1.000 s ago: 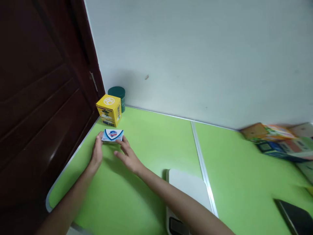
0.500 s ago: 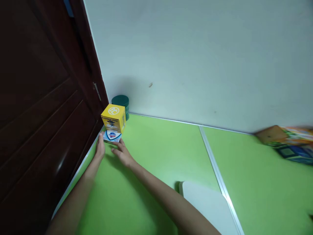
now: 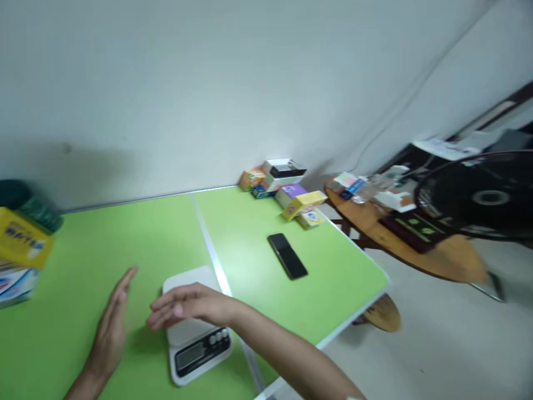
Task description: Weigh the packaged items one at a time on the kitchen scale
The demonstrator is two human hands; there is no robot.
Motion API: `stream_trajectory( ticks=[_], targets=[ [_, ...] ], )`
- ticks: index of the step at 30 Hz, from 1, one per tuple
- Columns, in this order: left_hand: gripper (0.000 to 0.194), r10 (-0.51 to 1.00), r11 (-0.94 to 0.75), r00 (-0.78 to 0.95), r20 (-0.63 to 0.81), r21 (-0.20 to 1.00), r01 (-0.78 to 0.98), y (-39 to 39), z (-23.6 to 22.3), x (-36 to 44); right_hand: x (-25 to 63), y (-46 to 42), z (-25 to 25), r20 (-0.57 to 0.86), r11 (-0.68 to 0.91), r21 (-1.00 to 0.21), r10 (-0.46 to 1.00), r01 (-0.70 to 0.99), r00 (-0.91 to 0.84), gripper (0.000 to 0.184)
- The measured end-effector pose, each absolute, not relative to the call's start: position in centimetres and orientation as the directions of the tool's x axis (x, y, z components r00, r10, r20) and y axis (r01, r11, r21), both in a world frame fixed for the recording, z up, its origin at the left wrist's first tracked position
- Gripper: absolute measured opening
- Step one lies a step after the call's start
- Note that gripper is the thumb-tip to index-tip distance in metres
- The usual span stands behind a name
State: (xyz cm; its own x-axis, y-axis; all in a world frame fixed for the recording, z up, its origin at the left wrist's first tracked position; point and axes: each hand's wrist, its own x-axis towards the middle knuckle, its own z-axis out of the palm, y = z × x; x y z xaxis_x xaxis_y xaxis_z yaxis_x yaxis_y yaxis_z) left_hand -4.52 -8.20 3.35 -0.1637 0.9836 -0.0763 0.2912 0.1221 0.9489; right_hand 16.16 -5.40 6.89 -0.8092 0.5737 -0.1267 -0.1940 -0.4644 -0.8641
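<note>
My left hand point(image 3: 110, 330) is over the green tabletop point(image 3: 112, 239) with its fingers stretched out and nothing in them. To its right, my right hand point(image 3: 191, 304) hovers above a white kitchen scale point(image 3: 195, 333), covering part of its platform; its fingers are extended and it holds nothing. The scale's dark display and round buttons face the near side. At the left edge, away from both hands, a white-and-blue soap box point(image 3: 17, 284) stands in front of a yellow box point(image 3: 24, 240). Behind them is a dark green jar point(image 3: 39, 210), partly cut off by the frame.
A black phone point(image 3: 287, 256) lies right of the metal strip. Several small boxes, including a yellow box point(image 3: 303, 204) and a purple box point(image 3: 290, 193), are grouped by the wall. Beyond the table's right edge are a cluttered wooden board point(image 3: 387, 239) and a black fan point(image 3: 487, 194).
The soap box was set down against the yellow box and released. Both hands have moved away to the right, and the view has swung right, bringing the phone, boxes and fan into sight.
</note>
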Motion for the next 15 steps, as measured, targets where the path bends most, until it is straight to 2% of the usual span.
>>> stream_trajectory(
  ticks=[2,4,8,10,12,15],
  targets=[
    [0.063,0.977,0.204,0.011,-0.214,0.945,0.255,-9.2,4.2,1.5,22.5,-8.5,6.7,-0.125,-0.444,-0.856,0.674,-0.264,-0.728,0.047],
    [0.064,0.945,0.226,0.177,-0.274,0.942,0.249,-9.7,5.2,7.8,28.5,-11.0,6.2,-0.151,-0.398,-0.856,0.804,-0.331,-0.576,0.046],
    [0.065,0.829,0.199,0.490,-0.271,0.961,0.194,-9.1,6.3,20.5,39.7,-13.5,4.8,-0.193,-0.213,-0.893,0.977,-0.397,-0.091,0.037],
    [0.067,0.759,0.247,0.601,-0.251,0.965,0.092,-8.2,6.1,26.9,45.3,-13.4,3.9,-0.191,-0.102,-0.915,0.962,-0.391,0.195,0.037],
    [0.066,0.712,0.360,0.647,-0.271,0.933,-0.006,-7.1,5.6,33.1,50.9,-12.4,2.7,-0.177,-0.011,-0.934,0.882,-0.357,0.436,0.040],
    [0.067,0.666,0.498,0.659,-0.351,0.866,-0.041,-4.8,4.4,41.2,58.3,-10.2,0.9,-0.155,0.054,-0.951,0.772,-0.306,0.617,0.042]
  ],
)
